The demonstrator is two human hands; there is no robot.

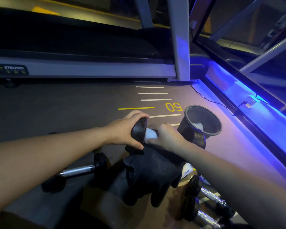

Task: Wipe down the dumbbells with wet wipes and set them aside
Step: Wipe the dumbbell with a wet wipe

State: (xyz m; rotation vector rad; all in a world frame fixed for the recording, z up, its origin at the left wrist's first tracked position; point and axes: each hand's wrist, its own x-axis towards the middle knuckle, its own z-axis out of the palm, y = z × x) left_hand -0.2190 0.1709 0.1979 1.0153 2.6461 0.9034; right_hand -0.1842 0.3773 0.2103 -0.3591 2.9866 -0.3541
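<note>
Mid-wipe: the left hand (125, 131) grips one head of the raised dumbbell (139, 130) above the floor (73, 104), while the right hand (168, 137) wraps a wet wipe (150, 133) around its handle. Next, probably the far head, then setting it beside the others.

Floor (73, 104): bare strip betw. treadmill base (89, 70) & hands, open to left edge. Right edge: black bin (203, 119) just beside lit wall ledge (248, 103), cable (210, 100) trailing behind. Near side crowded: dumbbell (78, 171) left, two dumbbells (205, 199) right, black cloth (152, 172) betw. them.
</note>
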